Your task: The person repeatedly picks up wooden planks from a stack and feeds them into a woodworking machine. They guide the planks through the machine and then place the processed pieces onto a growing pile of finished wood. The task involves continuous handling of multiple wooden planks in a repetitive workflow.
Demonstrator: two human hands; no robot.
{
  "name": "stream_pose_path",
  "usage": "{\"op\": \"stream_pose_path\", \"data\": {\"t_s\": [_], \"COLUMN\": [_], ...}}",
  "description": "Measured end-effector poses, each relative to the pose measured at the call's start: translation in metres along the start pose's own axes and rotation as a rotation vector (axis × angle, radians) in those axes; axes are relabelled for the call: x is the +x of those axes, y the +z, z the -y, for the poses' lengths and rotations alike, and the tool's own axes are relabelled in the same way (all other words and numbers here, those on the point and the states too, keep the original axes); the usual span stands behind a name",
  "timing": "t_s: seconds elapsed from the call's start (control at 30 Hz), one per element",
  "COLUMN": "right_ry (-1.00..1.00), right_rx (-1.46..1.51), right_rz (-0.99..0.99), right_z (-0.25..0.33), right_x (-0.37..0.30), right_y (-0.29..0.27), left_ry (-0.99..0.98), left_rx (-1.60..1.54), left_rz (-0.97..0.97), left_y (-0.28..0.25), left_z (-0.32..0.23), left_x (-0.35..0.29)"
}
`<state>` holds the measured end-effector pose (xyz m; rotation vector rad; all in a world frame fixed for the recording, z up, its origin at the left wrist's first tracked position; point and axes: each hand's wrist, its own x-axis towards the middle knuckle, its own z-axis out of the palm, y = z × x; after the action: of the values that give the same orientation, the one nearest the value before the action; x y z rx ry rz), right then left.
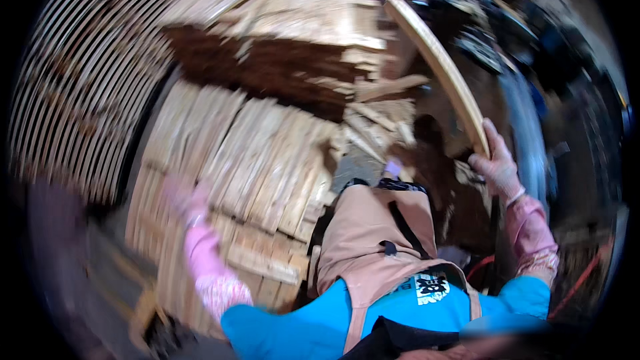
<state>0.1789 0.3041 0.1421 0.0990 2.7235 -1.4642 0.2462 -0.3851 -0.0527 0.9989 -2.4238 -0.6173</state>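
Note:
My right hand [498, 168], in a light glove, is closed around the near end of a long wooden board [440, 60]. The board rises away from me at a tilt, its far end up and to the left. My left hand [185, 199] is over a stack of wooden boards [250, 153] on the left; motion smears its fingers, and I cannot tell whether it touches the stack. Those boards lie side by side in rows. Pink sleeves cover both my forearms.
Another pile of boards [293, 13] stands beyond the near stack. Loose wood offcuts [373, 120] are scattered between the stack and my legs. A slatted rack [87, 73] fills the far left. Blurred dark equipment [487, 40] and a bluish metal beam [523, 133] are on the right.

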Motion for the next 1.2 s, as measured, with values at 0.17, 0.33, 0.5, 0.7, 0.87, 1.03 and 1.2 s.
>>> {"op": "stream_pose_path", "data": {"t_s": [0.17, 0.33, 0.5, 0.7, 0.87, 1.03, 1.2], "right_ry": [0.173, 0.322, 0.541, 0.4, 0.104, 0.046, 0.134], "right_rx": [-0.661, -0.639, -0.822, -0.787, -0.609, -0.685, -0.888], "right_rz": [-0.443, -0.445, -0.622, -0.812, -1.024, -0.779, -0.633], "right_z": [-0.009, -0.114, -0.095, -0.122, -0.13, -0.128, -0.139], "right_x": [-0.057, -0.129, -0.088, 0.076, 0.175, 0.108, -0.043], "right_y": [-0.129, -0.187, -0.161, -0.203, -0.226, -0.188, -0.167], "left_ry": [-0.177, -0.085, -0.038, -0.114, -0.23, -0.322, -0.389], "left_rx": [-0.196, -0.399, -0.503, -0.469, -0.413, -0.371, -0.362], "left_rz": [0.139, 0.297, 0.398, 0.464, 0.48, 0.463, 0.479], "left_y": [0.003, 0.041, 0.041, 0.036, 0.029, 0.011, 0.008], "left_z": [0.075, 0.0, -0.044, -0.068, -0.069, -0.053, -0.033], "left_x": [0.002, -0.031, -0.084, -0.129, -0.164, -0.184, -0.196]}}
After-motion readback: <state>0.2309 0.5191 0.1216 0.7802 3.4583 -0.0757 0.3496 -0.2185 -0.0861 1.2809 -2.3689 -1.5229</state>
